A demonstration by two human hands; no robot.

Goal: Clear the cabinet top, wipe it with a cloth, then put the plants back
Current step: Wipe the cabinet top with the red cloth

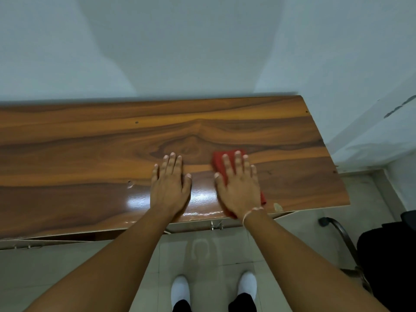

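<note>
The glossy wood-grain cabinet top runs across the view against a pale wall, with no plants on it. A red cloth lies on its right half. My right hand is flat on the cloth, fingers spread, pressing it to the surface; red shows past my fingertips and beside my wrist. My left hand rests palm down on the bare wood just left of it, fingers together, holding nothing. No plants are in view.
The cabinet's right end stops short of a white wall corner. A black chair with a metal frame stands on the tiled floor at the right. Metal door handles show under the front edge. My white shoes are below.
</note>
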